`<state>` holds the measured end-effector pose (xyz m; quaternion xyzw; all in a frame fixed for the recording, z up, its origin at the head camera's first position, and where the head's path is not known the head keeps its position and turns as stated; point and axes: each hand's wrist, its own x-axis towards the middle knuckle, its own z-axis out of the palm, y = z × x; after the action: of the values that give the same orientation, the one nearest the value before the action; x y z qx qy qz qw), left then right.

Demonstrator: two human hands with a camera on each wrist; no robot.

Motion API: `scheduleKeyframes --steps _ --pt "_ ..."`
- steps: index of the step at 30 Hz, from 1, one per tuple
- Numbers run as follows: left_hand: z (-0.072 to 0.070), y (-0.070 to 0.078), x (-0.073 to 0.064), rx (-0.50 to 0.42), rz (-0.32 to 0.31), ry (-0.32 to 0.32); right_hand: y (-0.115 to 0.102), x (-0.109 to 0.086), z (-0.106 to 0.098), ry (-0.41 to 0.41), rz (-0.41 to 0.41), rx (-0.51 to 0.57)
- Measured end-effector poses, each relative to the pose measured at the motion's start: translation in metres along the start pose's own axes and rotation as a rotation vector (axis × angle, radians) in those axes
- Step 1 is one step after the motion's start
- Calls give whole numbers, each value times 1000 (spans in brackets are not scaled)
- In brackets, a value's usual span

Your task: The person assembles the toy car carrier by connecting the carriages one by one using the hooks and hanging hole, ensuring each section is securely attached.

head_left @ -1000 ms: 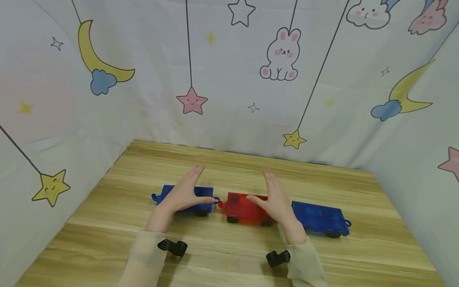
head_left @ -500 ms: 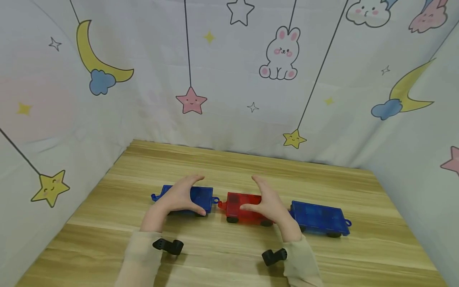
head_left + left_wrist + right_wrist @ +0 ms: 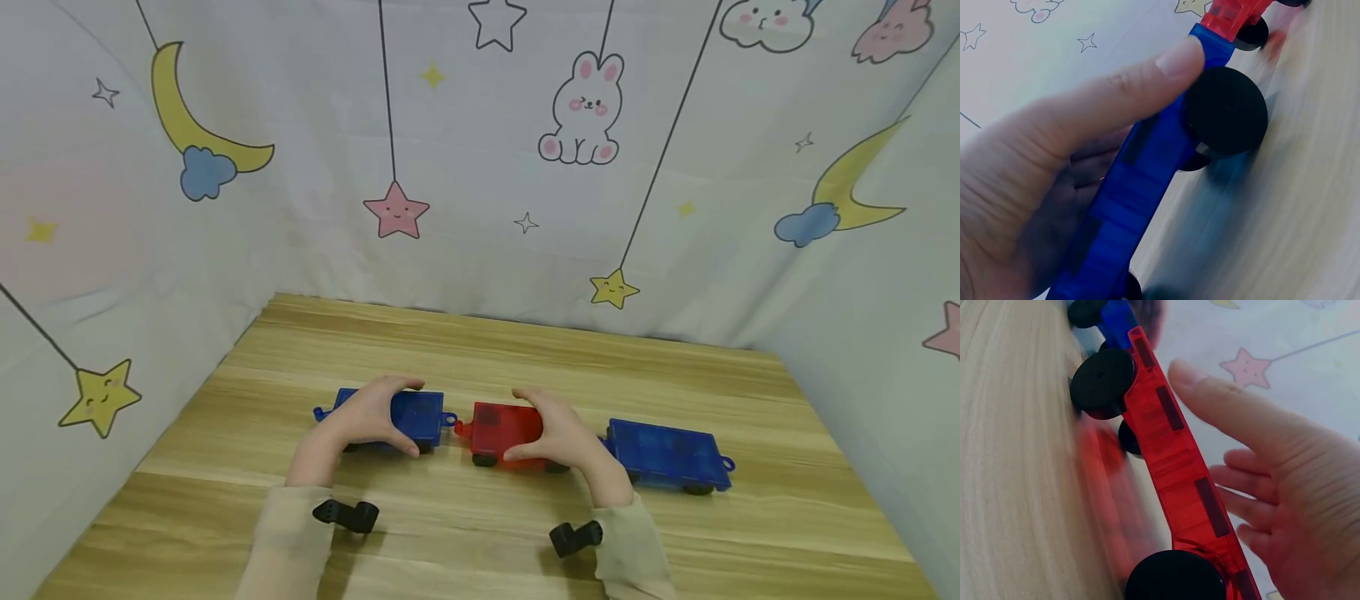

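Note:
Three see-through toy train cars with black wheels stand in a row on the wooden table. My left hand (image 3: 366, 417) spans the left blue train car (image 3: 422, 414), thumb against its near side and fingers round the far side. The thumb overlaps that car's side in the left wrist view. Over the red train car (image 3: 497, 425), my right hand (image 3: 558, 435) is spread; its thumb (image 3: 1222, 403) lies beside the top edge, fingers beyond the far side. The left car's blue ring (image 3: 449, 419) meets the red hook (image 3: 462, 429).
Another blue train car (image 3: 667, 454) stands right of the red one, its left end close to my right wrist. A printed white cloth (image 3: 480, 267) hangs behind the table (image 3: 480, 533) and along both sides. Black wrist cameras (image 3: 576, 539) sit on both sleeves.
Both hands have come down from above the cars, with thumbs lowered to the near sides. My left fingers have closed in round the left blue train car. The cars stay in place.

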<state>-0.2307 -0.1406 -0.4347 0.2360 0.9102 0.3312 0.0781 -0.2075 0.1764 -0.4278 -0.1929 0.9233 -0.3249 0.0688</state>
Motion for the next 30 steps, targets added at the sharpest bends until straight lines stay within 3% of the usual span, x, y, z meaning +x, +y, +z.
scheduleKeyframes --steps 6,30 --pt "2 1 3 40 13 -20 2 0 1 -33 -2 9" --pt "1 -1 1 37 11 -28 3 0 1 -51 4 5"
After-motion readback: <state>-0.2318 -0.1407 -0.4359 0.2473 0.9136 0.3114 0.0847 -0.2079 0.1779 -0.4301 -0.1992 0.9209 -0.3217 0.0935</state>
